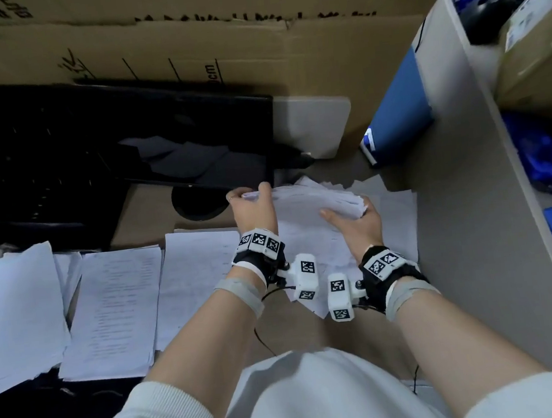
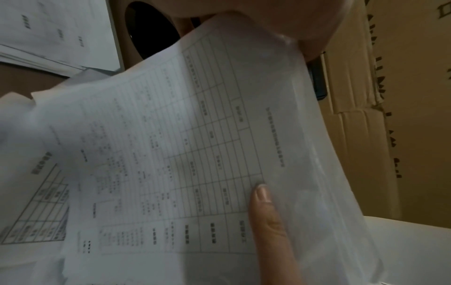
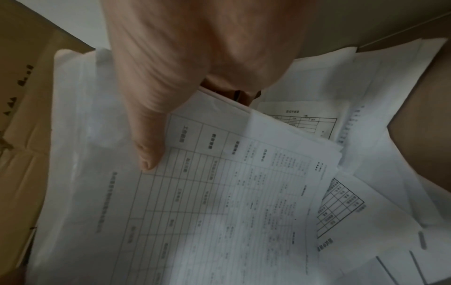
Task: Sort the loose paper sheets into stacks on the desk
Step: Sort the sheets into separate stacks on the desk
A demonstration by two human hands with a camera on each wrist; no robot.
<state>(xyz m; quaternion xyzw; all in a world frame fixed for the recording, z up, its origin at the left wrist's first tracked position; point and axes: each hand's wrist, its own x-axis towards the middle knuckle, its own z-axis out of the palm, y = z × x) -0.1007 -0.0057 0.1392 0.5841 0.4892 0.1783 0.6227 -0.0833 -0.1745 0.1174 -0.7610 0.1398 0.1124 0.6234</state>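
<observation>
Gripping paper bundle (image 1: 314, 201) edges: left hand (image 1: 253, 207); right hand (image 1: 357, 223)

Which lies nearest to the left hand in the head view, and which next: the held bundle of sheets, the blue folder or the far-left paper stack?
1. Held bundle of sheets, in the left hand itself.
2. Blue folder, up and right by the partition.
3. Far-left paper stack, at the desk's left edge.
</observation>
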